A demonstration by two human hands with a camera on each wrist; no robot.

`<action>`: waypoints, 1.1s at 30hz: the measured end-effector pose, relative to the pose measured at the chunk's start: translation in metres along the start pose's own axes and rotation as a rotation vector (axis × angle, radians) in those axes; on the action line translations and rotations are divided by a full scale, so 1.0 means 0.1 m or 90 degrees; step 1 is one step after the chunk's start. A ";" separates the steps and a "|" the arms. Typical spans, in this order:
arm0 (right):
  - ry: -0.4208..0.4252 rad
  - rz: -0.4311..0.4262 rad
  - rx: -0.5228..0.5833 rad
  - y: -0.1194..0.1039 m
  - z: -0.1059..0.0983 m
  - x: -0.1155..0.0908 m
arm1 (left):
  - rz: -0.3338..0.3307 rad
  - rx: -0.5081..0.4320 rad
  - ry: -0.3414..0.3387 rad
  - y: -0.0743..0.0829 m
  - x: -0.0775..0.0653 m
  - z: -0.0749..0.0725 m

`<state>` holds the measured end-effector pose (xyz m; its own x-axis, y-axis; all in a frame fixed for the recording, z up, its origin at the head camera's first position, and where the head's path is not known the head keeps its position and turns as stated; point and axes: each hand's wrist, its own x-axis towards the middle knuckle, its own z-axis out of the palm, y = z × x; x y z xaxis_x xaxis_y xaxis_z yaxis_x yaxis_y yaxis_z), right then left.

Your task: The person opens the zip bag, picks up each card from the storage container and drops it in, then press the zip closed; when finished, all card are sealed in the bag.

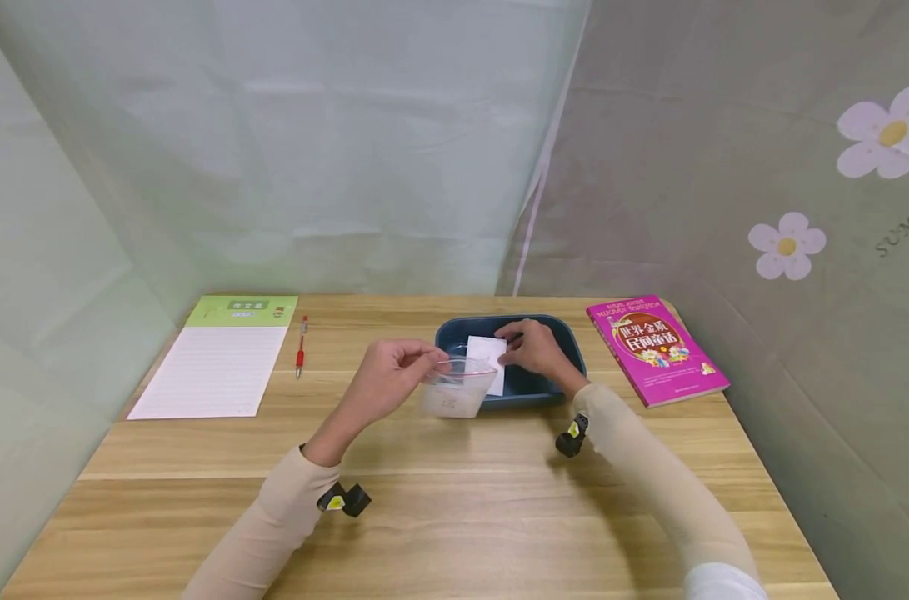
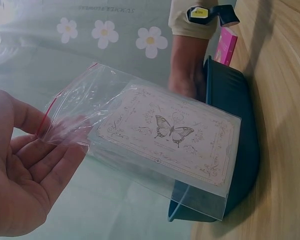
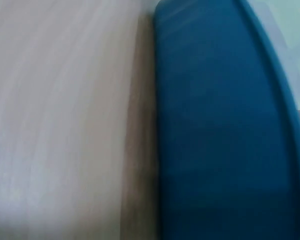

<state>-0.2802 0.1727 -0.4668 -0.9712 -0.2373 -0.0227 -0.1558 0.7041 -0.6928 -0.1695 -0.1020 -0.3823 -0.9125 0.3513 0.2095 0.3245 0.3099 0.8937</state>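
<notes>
My left hand pinches the top of a clear zip bag with a red seal line. Inside the bag, a pale card printed with a butterfly and ornate border shows in the left wrist view. The bag hangs in front of the near left side of a dark blue basin. My right hand reaches into the basin, thumb and fingers at the right edge of a white card, which they appear to pinch. Part of that card is behind the bag. The right wrist view shows only the basin's outer wall and wood.
On the wooden table, a lined writing pad with a green header lies at the left beside a red pen. To the basin's right is a pink book. Curtains stand behind and at the sides.
</notes>
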 end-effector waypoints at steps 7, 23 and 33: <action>0.039 -0.054 0.020 -0.02 -0.10 -0.07 | 0.001 0.006 0.002 -0.01 0.01 0.00; 0.087 -0.101 0.066 -0.26 -0.32 -0.29 | -0.003 0.001 0.006 -0.06 0.01 0.03; 0.107 -0.124 0.083 -0.52 -0.53 -0.48 | -0.004 0.000 0.003 -0.06 0.01 0.04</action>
<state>-0.2349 0.1834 -0.3913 -0.9433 -0.2375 0.2320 -0.3283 0.5623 -0.7590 -0.1713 -0.1001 -0.3892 -0.9157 0.3448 0.2063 0.3189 0.3114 0.8952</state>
